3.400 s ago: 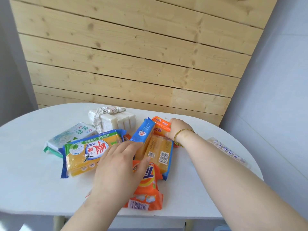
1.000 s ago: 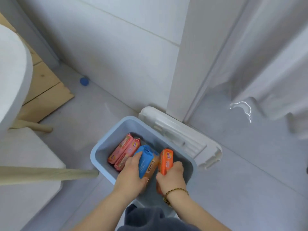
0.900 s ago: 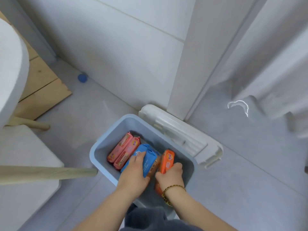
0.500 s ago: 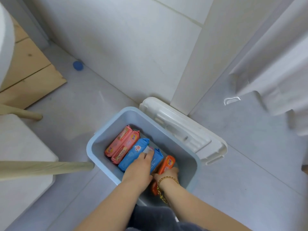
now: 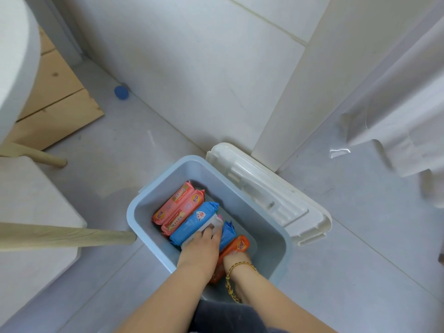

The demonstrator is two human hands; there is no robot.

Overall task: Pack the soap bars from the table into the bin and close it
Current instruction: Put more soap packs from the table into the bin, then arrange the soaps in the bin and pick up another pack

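Note:
A light blue bin (image 5: 133, 213) stands on the grey floor, its white lid (image 5: 276, 198) lying open behind it to the right. Inside stand two pink soap packs (image 5: 179, 206) on edge, then a blue soap pack (image 5: 192, 222), a second blue pack (image 5: 228, 233) and an orange soap pack (image 5: 236, 246). My left hand (image 5: 201, 247) reaches into the bin and grips the first blue pack from above. My right hand (image 5: 239, 257), with a beaded bracelet at the wrist, is low in the bin holding the near end of the orange pack; its fingers are mostly hidden.
A white stool (image 5: 31, 207) with a wooden leg (image 5: 72, 234) stands close on the bin's left. The white table edge (image 5: 14, 68) is at upper left, above wooden boards (image 5: 55, 109). A blue cap (image 5: 121, 92) lies by the wall. A white curtain (image 5: 396, 111) hangs on the right.
Both hands carried a blue and an orange pack from the table to the bin and lowered them inside. The packs now stand beside the pink ones, with my hands deeper in the bin.

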